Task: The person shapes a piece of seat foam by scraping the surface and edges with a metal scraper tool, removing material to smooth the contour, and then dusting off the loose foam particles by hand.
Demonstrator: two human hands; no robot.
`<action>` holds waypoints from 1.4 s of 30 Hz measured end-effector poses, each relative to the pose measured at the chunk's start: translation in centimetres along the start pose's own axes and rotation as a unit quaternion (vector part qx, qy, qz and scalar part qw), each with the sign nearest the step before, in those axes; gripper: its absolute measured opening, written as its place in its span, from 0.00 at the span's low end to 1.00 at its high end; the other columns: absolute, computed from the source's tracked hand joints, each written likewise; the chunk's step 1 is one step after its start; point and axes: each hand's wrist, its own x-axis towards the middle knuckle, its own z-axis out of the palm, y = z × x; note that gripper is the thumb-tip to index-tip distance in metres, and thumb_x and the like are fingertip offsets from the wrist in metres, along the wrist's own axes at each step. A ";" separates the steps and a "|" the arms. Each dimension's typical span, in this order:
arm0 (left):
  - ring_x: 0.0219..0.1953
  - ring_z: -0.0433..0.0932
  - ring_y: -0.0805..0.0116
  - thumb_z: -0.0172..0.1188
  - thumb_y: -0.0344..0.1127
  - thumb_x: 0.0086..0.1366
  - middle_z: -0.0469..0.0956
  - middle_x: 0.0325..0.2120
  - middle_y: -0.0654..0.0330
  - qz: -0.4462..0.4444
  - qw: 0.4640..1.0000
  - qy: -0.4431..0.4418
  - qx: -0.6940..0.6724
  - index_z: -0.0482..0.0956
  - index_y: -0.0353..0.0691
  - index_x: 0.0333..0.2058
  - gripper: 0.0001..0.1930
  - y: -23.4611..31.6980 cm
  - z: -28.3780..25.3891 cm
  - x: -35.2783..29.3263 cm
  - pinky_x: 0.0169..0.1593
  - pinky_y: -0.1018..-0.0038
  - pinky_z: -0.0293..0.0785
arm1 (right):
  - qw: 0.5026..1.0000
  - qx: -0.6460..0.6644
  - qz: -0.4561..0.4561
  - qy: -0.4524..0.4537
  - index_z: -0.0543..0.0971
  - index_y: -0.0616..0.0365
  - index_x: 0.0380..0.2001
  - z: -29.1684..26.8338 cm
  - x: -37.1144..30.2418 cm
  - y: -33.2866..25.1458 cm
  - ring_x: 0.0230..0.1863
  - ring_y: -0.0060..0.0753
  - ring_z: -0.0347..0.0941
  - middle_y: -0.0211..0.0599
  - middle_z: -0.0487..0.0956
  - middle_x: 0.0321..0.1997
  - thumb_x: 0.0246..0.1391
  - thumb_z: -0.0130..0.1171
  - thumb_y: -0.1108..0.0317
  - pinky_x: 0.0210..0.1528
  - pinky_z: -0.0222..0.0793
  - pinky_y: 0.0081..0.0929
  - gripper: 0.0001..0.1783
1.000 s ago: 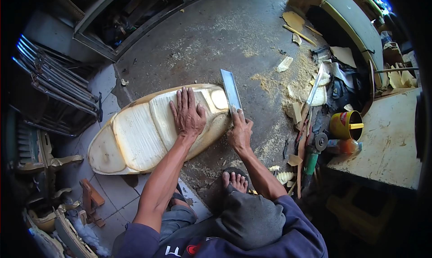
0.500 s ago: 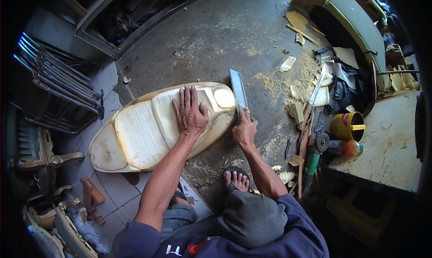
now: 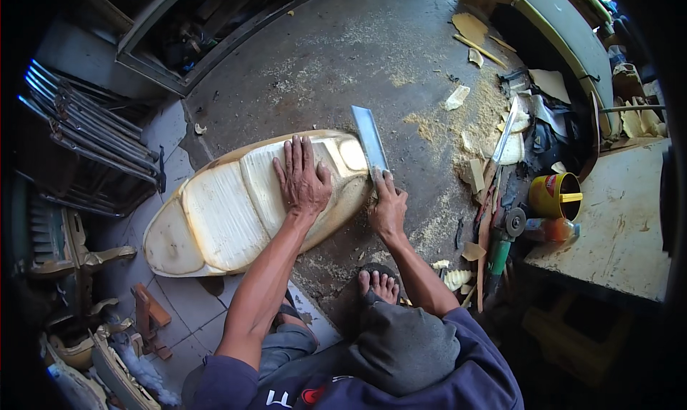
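A long foam motorcycle seat (image 3: pixel 222 210), cream and yellowed with ridged cut patches, lies slanting across the floor in front of me. My left hand (image 3: pixel 304 181) rests flat on its upper right part, fingers stretched out and pointing away from me. At the seat's right end my right hand (image 3: pixel 388 210) is closed round the near end of a broad, flat metal blade (image 3: pixel 370 139). The blade points away from me, tilted slightly left, along the seat's rounded end. Its grip is hidden in my fingers, and I cannot tell whether the edge touches the foam.
Foam scraps (image 3: pixel 457 98) and crumbs litter the floor at right. Nearby are an angle grinder (image 3: pixel 507 238), a yellow tub (image 3: pixel 547 194), a bottle (image 3: pixel 549 230) and a low table (image 3: pixel 615 231). Metal frames (image 3: pixel 93 134) stand left, above a brown wooden piece (image 3: pixel 150 313). My bare foot (image 3: pixel 379 284) is close.
The blade's far tip has swung left, toward the seat's end, with my right hand shifting slightly left. My left hand stays on the foam.
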 end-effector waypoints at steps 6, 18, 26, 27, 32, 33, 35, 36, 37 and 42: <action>0.78 0.45 0.52 0.47 0.46 0.69 0.52 0.75 0.50 -0.015 0.999 -0.024 0.021 0.55 0.38 0.73 0.37 -0.8 -1.0 -0.7 0.76 0.44 0.33 | 0.992 -0.021 -0.123 0.009 0.69 0.35 0.71 1.2 -3.1 -1.3 0.60 0.61 0.68 0.41 0.66 0.75 0.51 0.52 0.83 0.62 0.71 0.55 0.43; 0.77 0.47 0.51 0.46 0.46 0.69 0.53 0.74 0.49 -0.003 1.000 0.011 -0.008 0.57 0.36 0.72 0.36 0.2 0.0 -0.2 0.76 0.43 0.34 | 0.997 -0.012 -0.076 0.014 0.71 0.35 0.69 0.7 -1.7 -0.8 0.59 0.62 0.69 0.40 0.64 0.76 0.48 0.56 0.83 0.60 0.69 0.57 0.44; 0.78 0.46 0.50 0.46 0.47 0.69 0.52 0.75 0.49 -0.012 1.000 -0.011 0.000 0.55 0.37 0.73 0.37 -0.3 0.2 -0.6 0.76 0.43 0.32 | 0.994 -0.019 -0.103 0.010 0.71 0.35 0.69 0.9 -2.3 -2.1 0.56 0.62 0.69 0.40 0.66 0.75 0.53 0.54 0.78 0.60 0.68 0.55 0.40; 0.78 0.46 0.50 0.47 0.46 0.69 0.52 0.75 0.49 -0.016 1.000 -0.014 0.002 0.55 0.37 0.73 0.37 -0.4 -0.1 -0.7 0.76 0.43 0.32 | 0.984 -0.028 -0.174 0.014 0.70 0.36 0.69 1.4 -3.2 -2.6 0.55 0.63 0.69 0.41 0.66 0.75 0.53 0.54 0.78 0.59 0.68 0.55 0.40; 0.78 0.45 0.50 0.45 0.50 0.70 0.52 0.75 0.49 -0.002 1.000 -0.009 0.003 0.55 0.37 0.73 0.37 -0.1 0.2 -0.2 0.76 0.42 0.32 | 1.000 -0.021 -0.023 0.001 0.71 0.34 0.69 -1.3 0.8 -2.8 0.55 0.63 0.70 0.38 0.66 0.75 0.47 0.55 0.82 0.64 0.69 0.57 0.44; 0.78 0.45 0.50 0.45 0.50 0.70 0.52 0.75 0.49 -0.002 1.000 -0.010 0.003 0.55 0.37 0.73 0.37 0.0 0.5 -0.6 0.76 0.42 0.32 | 1.000 -0.021 -0.023 0.001 0.71 0.34 0.69 -1.0 -0.2 -3.2 0.55 0.63 0.70 0.38 0.66 0.75 0.47 0.55 0.82 0.64 0.69 0.57 0.44; 0.78 0.46 0.50 0.46 0.47 0.70 0.53 0.75 0.49 -0.024 1.000 -0.015 0.004 0.56 0.36 0.73 0.37 -1.1 0.3 -0.6 0.76 0.42 0.32 | 0.980 -0.068 -0.186 0.013 0.69 0.33 0.70 0.7 -3.3 -4.9 0.55 0.59 0.70 0.36 0.66 0.75 0.48 0.53 0.82 0.60 0.73 0.56 0.45; 0.77 0.46 0.50 0.45 0.47 0.69 0.53 0.75 0.49 -0.013 1.000 -0.005 0.010 0.56 0.36 0.73 0.36 -1.7 0.3 -0.7 0.76 0.43 0.31 | 0.983 -0.036 -0.177 -0.023 0.70 0.33 0.70 0.7 -3.7 -5.1 0.61 0.60 0.66 0.38 0.65 0.76 0.58 0.47 0.77 0.60 0.68 0.59 0.37; 0.78 0.46 0.51 0.45 0.47 0.69 0.52 0.75 0.49 -0.016 1.000 -0.015 -0.005 0.55 0.37 0.73 0.37 -1.5 -0.4 -0.5 0.76 0.42 0.32 | 0.992 0.026 -0.077 -0.092 0.70 0.33 0.70 -0.3 -1.6 -4.4 0.63 0.63 0.66 0.39 0.65 0.76 0.58 0.48 0.78 0.61 0.67 0.62 0.38; 0.78 0.45 0.52 0.46 0.45 0.70 0.51 0.75 0.50 -0.016 0.999 -0.026 0.018 0.54 0.37 0.73 0.36 -0.4 0.1 -0.5 0.77 0.45 0.32 | 0.997 -0.032 -0.053 -0.045 0.69 0.33 0.71 -0.6 -0.8 -3.0 0.60 0.65 0.67 0.41 0.63 0.77 0.56 0.48 0.79 0.61 0.66 0.63 0.40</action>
